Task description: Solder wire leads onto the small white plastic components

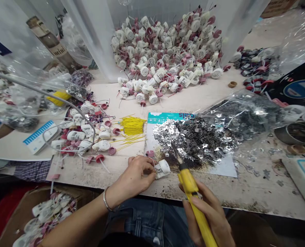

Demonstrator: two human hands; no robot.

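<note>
Right now, your left hand (pixel 133 178) pinches a small white plastic housing (pixel 163 168) at its wired end, just above the scarred pale wooden bench (pixel 245 195). It looks light and brittle, so keep hold of the body, not the thin wires. Your right hand (pixel 206 216) is clenched round a yellow-handled soldering iron (pixel 190 185), its tip over a heap of silver metal flakes (pixel 193 140). Loose yellow wires (pixel 133 125) lie to the left, with a large pile of white housings (pixel 165 51) beyond.

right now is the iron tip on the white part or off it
Off: the iron in the right hand points at the silver flakes, apart from the white part in the left hand.
</note>
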